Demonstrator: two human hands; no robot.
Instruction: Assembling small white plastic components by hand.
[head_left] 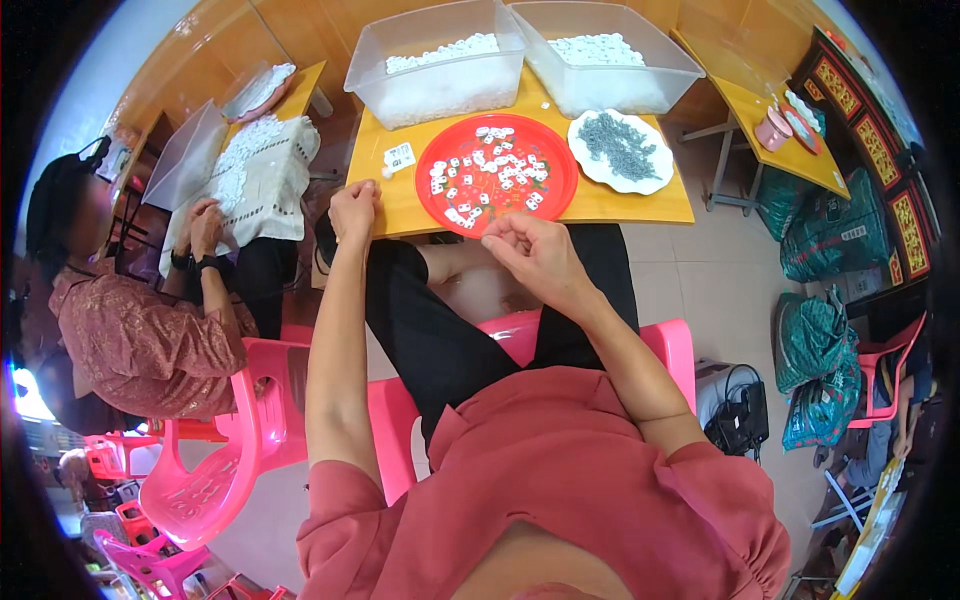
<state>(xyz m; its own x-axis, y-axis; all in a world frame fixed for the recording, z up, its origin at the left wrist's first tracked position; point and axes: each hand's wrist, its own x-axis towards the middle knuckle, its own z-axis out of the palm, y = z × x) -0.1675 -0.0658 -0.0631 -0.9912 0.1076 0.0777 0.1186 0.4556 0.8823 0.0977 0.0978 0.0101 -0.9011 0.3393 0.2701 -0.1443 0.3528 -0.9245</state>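
Observation:
My left hand (355, 208) is closed at the front left edge of the yellow table (640, 205); whatever its fingers hold, if anything, is hidden. My right hand (540, 255) is just in front of the round red tray (432, 203), thumb and fingertips pinched together, too small a spot to tell what is between them. Scattered over the tray are small white plastic pieces (522, 172) with dark marks. On the tray's right side, a white scalloped plate (652, 180) carries a heap of small grey pieces (618, 145). A little group of white pieces (398, 157) lies left of the tray.
Two clear plastic bins (440, 85) (620, 80) of white pieces stand at the table's back. At left, a seated person (140, 330) works at another table beside a pink chair (215, 490). Green sacks (830, 235) are piled at right, near a black bag (738, 415).

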